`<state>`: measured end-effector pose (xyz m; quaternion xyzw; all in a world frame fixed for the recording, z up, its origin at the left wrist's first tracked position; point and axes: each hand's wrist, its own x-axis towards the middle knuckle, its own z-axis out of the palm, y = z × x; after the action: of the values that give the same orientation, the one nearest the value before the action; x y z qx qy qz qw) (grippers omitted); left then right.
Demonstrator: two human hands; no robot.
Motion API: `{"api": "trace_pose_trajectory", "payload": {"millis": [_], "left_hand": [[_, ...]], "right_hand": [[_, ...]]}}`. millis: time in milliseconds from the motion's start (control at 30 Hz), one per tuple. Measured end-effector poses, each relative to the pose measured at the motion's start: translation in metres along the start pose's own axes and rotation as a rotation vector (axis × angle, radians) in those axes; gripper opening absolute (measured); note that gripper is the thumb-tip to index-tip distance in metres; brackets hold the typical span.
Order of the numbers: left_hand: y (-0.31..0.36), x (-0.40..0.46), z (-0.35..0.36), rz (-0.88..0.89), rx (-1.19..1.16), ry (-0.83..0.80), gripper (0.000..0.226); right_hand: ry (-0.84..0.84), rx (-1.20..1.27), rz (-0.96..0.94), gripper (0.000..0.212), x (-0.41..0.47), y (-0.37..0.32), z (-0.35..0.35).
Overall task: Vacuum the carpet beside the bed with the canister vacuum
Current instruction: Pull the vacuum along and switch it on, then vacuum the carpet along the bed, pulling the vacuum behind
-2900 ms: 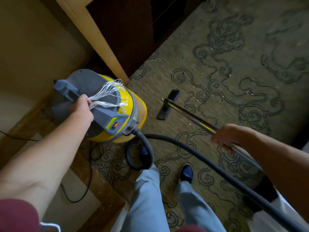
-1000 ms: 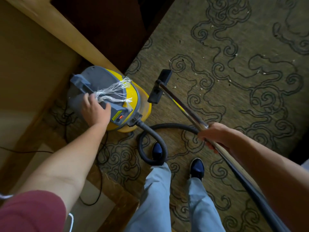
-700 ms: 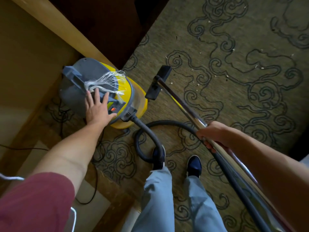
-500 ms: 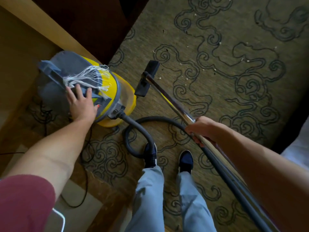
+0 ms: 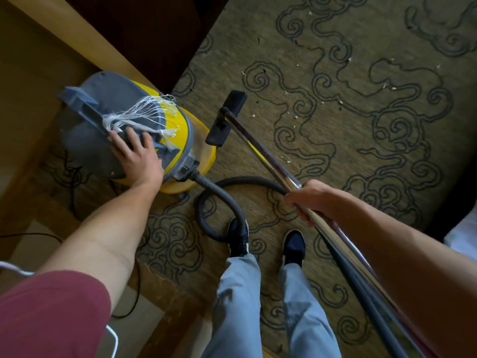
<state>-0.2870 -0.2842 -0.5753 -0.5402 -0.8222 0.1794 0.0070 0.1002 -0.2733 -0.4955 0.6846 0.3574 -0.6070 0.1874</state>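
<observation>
One canister vacuum [image 5: 178,140], yellow with a grey lid, stands at the centre left of the frame on the carpet's [image 5: 361,151] edge. A single bundle of frayed white string [image 5: 144,115] is tied on its grey carry handle [image 5: 85,107]. The left hand [image 5: 136,156] lies flat on the lid just below that handle, fingers straight and spread, its grip released. The right hand [image 5: 312,200], right of centre, has its grip clenched round the one chrome wand [image 5: 258,148], which slants up to the black floor nozzle [image 5: 225,117] resting on the carpet just beside the canister. One black hose [image 5: 222,200] leaves the canister's lower side, loops on the carpet and runs off toward the lower right of the frame. Two dark blue shoes [image 5: 293,246] stand at the lower centre, the left-hand one touching the hose loop. Pale crumbs [image 5: 340,102] dot the patterned carpet in the upper right. A thin black cord [image 5: 74,197] trails over the wooden floor at the left; whether it belongs to the vacuum is hard to tell. A white corner, possibly bedding [image 5: 462,241], shows at the right edge.
</observation>
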Motion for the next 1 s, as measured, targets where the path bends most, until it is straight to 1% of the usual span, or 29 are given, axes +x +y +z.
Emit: {"api": "trace_pose_trajectory", "payload": {"millis": [133,267,333,467,500,567,633,667,733,800,833,867,933,1000], "left_hand": [[-0.001,0.005,-0.008,-0.014,0.034,-0.058,0.075],[0.0,0.005,-0.012,0.015,0.064,-0.084,0.077],[0.006,0.002,-0.019,-0.006,0.054,-0.117,0.078],[0.016,0.009,-0.04,-0.144,-0.051,-0.192,0.076],[0.02,0.009,-0.049,-0.18,-0.094,-0.194,0.073],[0.033,-0.002,-0.069,-0.183,-0.175,-0.153,0.063],[0.054,-0.025,-0.089,-0.107,-0.272,-0.148,0.054],[0.07,-0.039,-0.101,-0.06,-0.328,-0.178,0.05],[0.105,-0.069,-0.119,-0.01,-0.462,-0.295,0.043],[0.141,-0.093,-0.141,-0.019,-0.564,-0.408,0.042],[0.157,-0.101,-0.151,0.019,-0.549,-0.431,0.044],[0.174,-0.109,-0.163,0.106,-0.494,-0.423,0.046],[0.201,-0.118,-0.188,0.278,-0.365,-0.331,0.049],[0.216,-0.118,-0.211,0.312,-0.326,-0.309,0.055]], "right_hand": [[-0.001,0.0,0.003,0.013,-0.001,-0.005,0.002],[0.005,0.002,0.001,0.008,-0.003,0.0,-0.003],[0.021,0.013,0.006,0.009,-0.007,0.005,-0.007],[0.024,0.021,0.003,0.009,-0.023,0.012,-0.017],[0.025,0.023,-0.003,0.01,-0.03,0.013,-0.022],[0.032,0.017,-0.015,0.014,-0.049,0.014,-0.033],[0.052,-0.029,-0.024,0.014,-0.073,0.014,-0.046],[0.063,-0.063,-0.023,0.016,-0.085,0.013,-0.054],[0.07,-0.089,-0.007,0.02,-0.101,0.014,-0.064],[0.055,-0.071,-0.008,0.023,-0.118,0.018,-0.076],[0.047,-0.076,-0.019,0.025,-0.124,0.018,-0.08],[0.05,-0.077,-0.035,0.027,-0.133,0.02,-0.087],[0.066,-0.065,-0.066,0.026,-0.146,0.025,-0.1],[0.064,-0.046,-0.084,0.024,-0.156,0.032,-0.111]]}}
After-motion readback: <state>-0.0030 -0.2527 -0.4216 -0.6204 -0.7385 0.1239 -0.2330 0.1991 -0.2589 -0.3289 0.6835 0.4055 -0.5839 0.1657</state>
